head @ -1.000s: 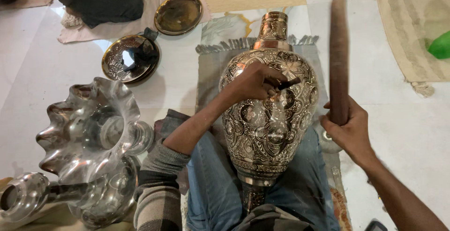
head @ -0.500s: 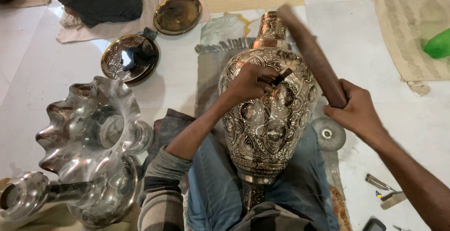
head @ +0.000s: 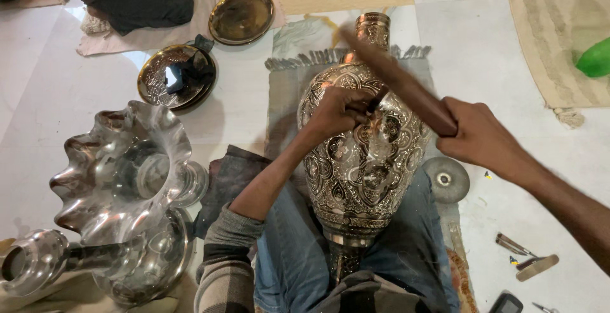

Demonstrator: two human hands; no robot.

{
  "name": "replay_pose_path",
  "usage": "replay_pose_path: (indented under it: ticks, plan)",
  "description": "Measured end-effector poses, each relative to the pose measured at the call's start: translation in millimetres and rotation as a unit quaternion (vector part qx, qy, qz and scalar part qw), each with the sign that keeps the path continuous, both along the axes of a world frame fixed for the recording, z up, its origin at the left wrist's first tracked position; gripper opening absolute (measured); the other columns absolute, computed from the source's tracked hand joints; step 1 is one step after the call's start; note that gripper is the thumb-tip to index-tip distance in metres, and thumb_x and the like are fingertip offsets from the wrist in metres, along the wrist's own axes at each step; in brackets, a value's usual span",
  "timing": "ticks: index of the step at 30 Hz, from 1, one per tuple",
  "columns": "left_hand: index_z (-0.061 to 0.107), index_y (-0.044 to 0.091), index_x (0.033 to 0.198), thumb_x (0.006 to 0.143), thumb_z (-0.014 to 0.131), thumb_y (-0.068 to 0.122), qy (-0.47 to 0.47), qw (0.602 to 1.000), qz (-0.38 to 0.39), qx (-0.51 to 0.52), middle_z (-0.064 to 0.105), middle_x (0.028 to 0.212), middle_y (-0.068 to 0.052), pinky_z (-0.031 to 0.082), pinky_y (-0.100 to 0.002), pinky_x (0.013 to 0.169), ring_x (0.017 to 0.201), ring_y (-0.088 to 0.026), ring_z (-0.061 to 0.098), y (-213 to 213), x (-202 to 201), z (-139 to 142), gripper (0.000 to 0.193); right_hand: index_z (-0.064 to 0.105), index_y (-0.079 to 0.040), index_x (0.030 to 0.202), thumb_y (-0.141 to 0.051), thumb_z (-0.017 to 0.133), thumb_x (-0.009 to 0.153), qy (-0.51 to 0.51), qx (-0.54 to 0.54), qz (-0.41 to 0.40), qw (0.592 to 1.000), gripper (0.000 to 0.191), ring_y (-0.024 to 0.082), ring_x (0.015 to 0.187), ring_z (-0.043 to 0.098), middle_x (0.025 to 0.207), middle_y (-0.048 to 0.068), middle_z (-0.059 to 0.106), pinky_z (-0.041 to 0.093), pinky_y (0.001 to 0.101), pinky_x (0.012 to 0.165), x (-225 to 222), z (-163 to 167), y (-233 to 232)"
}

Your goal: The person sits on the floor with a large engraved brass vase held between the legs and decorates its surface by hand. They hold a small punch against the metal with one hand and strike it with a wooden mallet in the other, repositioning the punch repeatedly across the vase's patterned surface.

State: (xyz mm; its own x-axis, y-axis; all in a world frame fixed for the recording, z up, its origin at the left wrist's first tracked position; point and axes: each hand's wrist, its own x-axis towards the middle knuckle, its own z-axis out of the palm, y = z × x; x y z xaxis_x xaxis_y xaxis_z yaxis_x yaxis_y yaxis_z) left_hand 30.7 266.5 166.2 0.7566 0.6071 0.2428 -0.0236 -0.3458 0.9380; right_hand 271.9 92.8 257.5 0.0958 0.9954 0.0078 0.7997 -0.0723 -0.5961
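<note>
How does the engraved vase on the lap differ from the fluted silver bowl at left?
The ornate engraved metal vase is covered in dense patterns; the fluted silver metal bowl is smooth and mirror-polished. The vase lies on the person's lap, neck pointing away, with the left hand on it; the bowl stands on the floor, untouched. The vase has a narrow neck; the bowl flares into a wide wavy rim. Both are shiny metal.

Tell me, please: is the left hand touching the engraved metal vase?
Touching. In the head view, the left hand rests directly on the engraved metal vase, pressing a small dark tool against its surface; no gap shows between them.
</note>
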Motion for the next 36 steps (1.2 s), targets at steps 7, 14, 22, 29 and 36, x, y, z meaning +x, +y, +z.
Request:
replay_pose_path:
  ticks: [7,14,22,29,36]
  plan:
    - [0.076,0.001,0.116,0.074,0.068,-0.020,-0.013,0.996,0.061,0.057,0.081,0.095,-0.011,0.063,-0.026,0.065,0.080,-0.014,0.077,-6,-5,-5,0.047,0.063,0.002,0.096,-0.015,0.070,0.067,-0.048,-0.084,0.035,0.995,0.035,0.030,0.064,0.064,0.070,0.021,0.068,0.050,0.0443,0.059,-5,35,13]
    - [0.073,0.000,0.117,0.075,0.068,-0.021,-0.060,0.997,0.054,-0.024,0.080,0.102,-0.013,0.067,-0.026,0.077,0.090,-0.015,0.079,-12,-7,-9,0.047,0.060,0.001,0.098,-0.019,0.074,0.073,-0.115,-0.087,0.002,0.989,0.035,0.035,0.066,0.065,0.071,0.022,0.067,0.050,0.0470,0.062,-24,53,14]
    - [0.072,-0.001,0.121,0.078,0.070,-0.018,-0.059,0.993,0.102,0.007,0.079,0.108,-0.014,0.067,-0.029,0.084,0.095,-0.019,0.078,-22,-11,-13,0.046,0.057,0.002,0.092,-0.020,0.070,0.069,-0.038,-0.046,0.018,0.998,0.035,0.037,0.069,0.066,0.069,0.024,0.066,0.053,0.0505,0.062,-21,59,24]
    - [0.072,-0.003,0.121,0.077,0.059,-0.022,-0.042,0.984,0.172,-0.015,0.080,0.106,-0.016,0.067,-0.032,0.082,0.092,-0.021,0.080,-30,-11,-22,0.050,0.056,0.000,0.093,-0.019,0.072,0.069,-0.130,-0.065,0.061,0.988,0.035,0.041,0.068,0.068,0.070,0.022,0.066,0.053,0.0514,0.065,-30,71,29]
    - [0.072,-0.003,0.116,0.077,0.064,-0.022,-0.087,0.977,0.193,0.011,0.079,0.104,-0.013,0.066,-0.030,0.084,0.095,-0.020,0.079,-35,-10,-28,0.044,0.057,0.000,0.094,-0.018,0.072,0.069,-0.148,-0.060,0.073,0.985,0.035,0.042,0.070,0.067,0.070,0.023,0.065,0.051,0.0525,0.066,-36,70,37]
